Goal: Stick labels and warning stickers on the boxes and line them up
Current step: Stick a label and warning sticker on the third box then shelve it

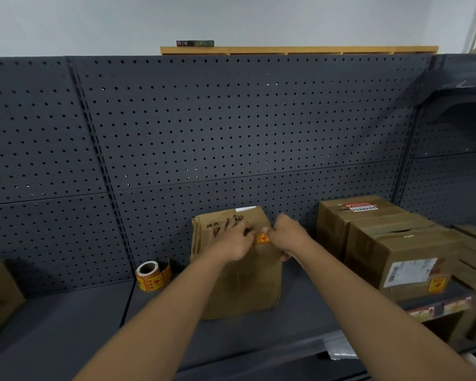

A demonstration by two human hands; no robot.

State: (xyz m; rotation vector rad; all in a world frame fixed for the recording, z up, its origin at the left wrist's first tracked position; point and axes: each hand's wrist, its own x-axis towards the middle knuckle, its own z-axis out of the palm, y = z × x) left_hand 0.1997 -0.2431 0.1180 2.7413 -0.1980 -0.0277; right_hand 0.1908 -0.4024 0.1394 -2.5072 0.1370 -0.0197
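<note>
Right hand [287, 233] pinches warning sticker [262, 238] at box [238, 264] top edge.
Left hand [232, 239] lies flat on box; uneven pressing risks a creased or crooked sticker.

"绳色" on brown box [239, 270]

Dark pegboard [231, 127], grey shelf [66, 325]

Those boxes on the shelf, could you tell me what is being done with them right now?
A person is sticking a yellow warning sticker onto the brown box in the middle of the grey shelf. The left hand lies on the box while the right hand holds the sticker at its edge. The sticker roll sits to the left. To the right, a box already carries a label and a sticker.
</note>
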